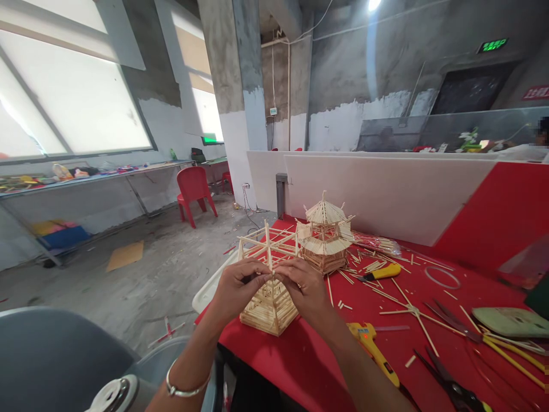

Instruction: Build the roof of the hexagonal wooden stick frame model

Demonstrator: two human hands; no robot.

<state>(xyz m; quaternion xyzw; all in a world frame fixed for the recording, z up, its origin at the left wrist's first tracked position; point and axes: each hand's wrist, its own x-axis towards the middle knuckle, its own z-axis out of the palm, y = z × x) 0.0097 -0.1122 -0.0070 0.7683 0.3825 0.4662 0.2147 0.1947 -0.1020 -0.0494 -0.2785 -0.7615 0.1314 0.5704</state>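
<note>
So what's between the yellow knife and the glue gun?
In the head view: loose sticks and part of the star-shaped stick piece, on the red tabletop.

Lit by washed-out windows (86, 91) at ten o'clock, streaked beneath a lamp (374, 5) at one, stretched toward edges.

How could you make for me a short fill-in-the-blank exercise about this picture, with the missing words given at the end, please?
1. The left hand and the right hand are at the open-topped stick model, and a bracelet circles the ____ wrist.
2. The surface of the table is coloured ____.
3. The body of the glue gun is mainly ____.
4. The exit sign on the far wall glows ____.

Missing words: left; red; yellow; green.
</note>
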